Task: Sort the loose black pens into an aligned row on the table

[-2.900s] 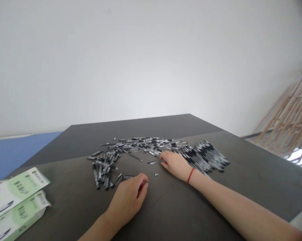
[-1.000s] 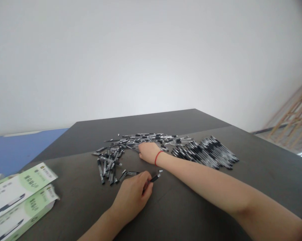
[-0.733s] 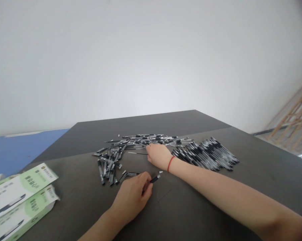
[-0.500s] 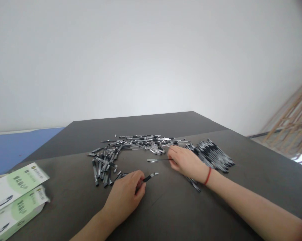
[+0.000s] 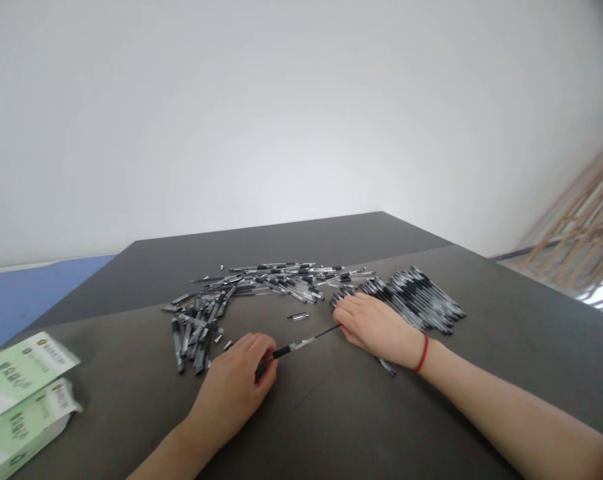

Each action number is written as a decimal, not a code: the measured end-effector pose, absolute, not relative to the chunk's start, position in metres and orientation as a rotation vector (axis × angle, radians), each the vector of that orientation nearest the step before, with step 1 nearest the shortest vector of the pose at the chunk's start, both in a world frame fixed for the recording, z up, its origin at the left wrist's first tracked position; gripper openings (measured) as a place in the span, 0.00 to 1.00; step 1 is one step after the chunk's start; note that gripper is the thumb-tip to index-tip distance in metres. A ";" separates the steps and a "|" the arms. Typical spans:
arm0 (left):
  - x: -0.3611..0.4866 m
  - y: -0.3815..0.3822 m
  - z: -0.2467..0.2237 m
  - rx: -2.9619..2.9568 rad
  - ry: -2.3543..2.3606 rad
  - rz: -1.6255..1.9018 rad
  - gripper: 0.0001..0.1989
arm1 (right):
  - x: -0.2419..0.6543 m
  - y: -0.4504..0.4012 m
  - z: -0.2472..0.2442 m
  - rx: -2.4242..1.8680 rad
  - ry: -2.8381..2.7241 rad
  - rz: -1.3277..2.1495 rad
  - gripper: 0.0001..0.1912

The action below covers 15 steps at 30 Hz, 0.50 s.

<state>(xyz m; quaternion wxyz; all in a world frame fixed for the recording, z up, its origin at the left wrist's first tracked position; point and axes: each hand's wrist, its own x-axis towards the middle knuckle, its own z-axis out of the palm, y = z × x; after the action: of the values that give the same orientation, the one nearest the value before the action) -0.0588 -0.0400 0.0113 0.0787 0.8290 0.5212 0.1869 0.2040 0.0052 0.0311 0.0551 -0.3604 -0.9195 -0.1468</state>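
My left hand (image 5: 241, 373) is closed round a clear pen barrel (image 5: 283, 351) with a black grip, its tip end pointing right. My right hand (image 5: 374, 328), with a red string on the wrist, pinches a thin dark refill (image 5: 327, 331). The refill's left end meets the open tip of the barrel between the hands. A small clear pen part (image 5: 298, 317) lies on the table just above them. Loose pen parts (image 5: 201, 327) are heaped beyond my left hand. Past my right hand, black pens (image 5: 424, 300) lie side by side in a slanting row.
Two green and white boxes (image 5: 29, 373) stand at the left edge of the dark table (image 5: 381, 433). More pen parts (image 5: 291, 273) spread across the middle back. Wooden slats (image 5: 581, 220) show beyond the table at the right, near the pale wall (image 5: 301, 120).
The refill in my right hand has come to the barrel's tip, where the two now meet. My left hand has shifted slightly left in view with the barrel.
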 end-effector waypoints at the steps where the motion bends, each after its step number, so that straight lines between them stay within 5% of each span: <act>1: -0.058 -0.040 0.011 2.480 1.564 0.558 0.02 | 0.205 0.005 0.031 -1.088 -2.795 -0.439 0.03; 15: -0.058 -0.040 0.011 2.521 1.555 0.594 0.02 | 0.205 0.006 0.031 -1.087 -2.791 -0.471 0.03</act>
<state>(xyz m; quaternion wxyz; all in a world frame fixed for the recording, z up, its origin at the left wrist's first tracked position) -0.0581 -0.0399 0.0106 0.0602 0.8330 0.5138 0.1962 0.2053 0.0056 0.0306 0.0550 -0.3579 -0.9191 -0.1552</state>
